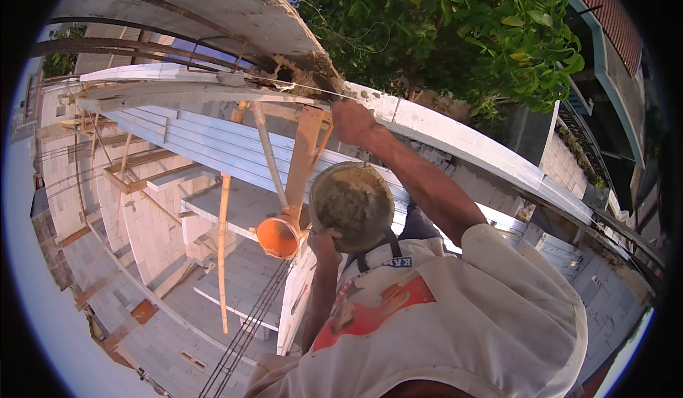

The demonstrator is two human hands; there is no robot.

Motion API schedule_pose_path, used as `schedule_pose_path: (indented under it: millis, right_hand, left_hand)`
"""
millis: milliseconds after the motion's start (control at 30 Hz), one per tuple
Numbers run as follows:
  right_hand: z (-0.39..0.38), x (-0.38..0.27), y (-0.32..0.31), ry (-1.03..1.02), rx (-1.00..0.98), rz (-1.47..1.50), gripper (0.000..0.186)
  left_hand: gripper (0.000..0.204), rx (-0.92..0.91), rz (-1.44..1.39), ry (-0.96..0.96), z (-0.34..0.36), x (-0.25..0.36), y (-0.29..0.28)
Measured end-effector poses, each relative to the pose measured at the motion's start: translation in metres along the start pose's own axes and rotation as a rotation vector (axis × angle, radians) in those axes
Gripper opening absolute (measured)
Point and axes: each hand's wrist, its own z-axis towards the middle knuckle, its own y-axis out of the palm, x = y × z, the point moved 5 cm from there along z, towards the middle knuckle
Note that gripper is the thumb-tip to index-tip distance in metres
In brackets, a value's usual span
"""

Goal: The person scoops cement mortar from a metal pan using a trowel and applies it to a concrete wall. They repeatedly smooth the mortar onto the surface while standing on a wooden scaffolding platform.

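Note:
Low in front of my chest, my left hand (326, 247) grips the rim of a round bucket filled with wet grey mortar (353, 200). My right arm stretches forward to the top of the block wall (384, 105). There my right hand (351, 122) is closed in a fist around a trowel; its handle is hidden by the fingers, and a dark blade (329, 83) shows just beyond them. The blade is close to rough mortar (288, 71) at the end of a grey concrete slab (206, 7). A thin string runs along the wall beside my fist.
An orange bucket (277, 238) hangs left of the mortar, near a wooden post (302, 156). Long steel bars (135, 48) lie at upper left. Below are corrugated sheets (213, 145), a bamboo pole (224, 256) and block walls far down. Leafy branches (455, 28) crowd the wall's far side.

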Motion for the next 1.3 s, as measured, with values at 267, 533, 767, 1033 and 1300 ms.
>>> schedule_pose_path:
  millis: [267, 533, 767, 1033, 1300]
  right_hand:
    - [-0.063, 0.047, -0.028, 0.048, 0.089, -0.288, 0.021]
    - [-0.004, 0.018, -0.013, -0.128, 0.021, -0.581, 0.034]
    - [-0.057, 0.039, 0.006, -0.07, 0.286, -0.28, 0.032]
    - [-0.018, 0.029, 0.012, 0.199, 0.065, 0.259, 0.023]
    - [-0.046, 0.035, -0.006, 0.084, 0.213, -0.038, 0.023]
  left_hand:
    - [0.026, -0.053, 0.027, 0.023, 0.0, -0.004, -0.009]
    - [0.029, -0.036, 0.21, 0.104, 0.014, -0.003, -0.022]
    - [0.032, 0.027, 0.035, 0.005, 0.006, 0.001, -0.021]
    - [0.034, 0.041, 0.075, -0.004, 0.004, -0.002, -0.023]
    - [0.025, -0.083, 0.164, 0.206, 0.011, -0.012, -0.024]
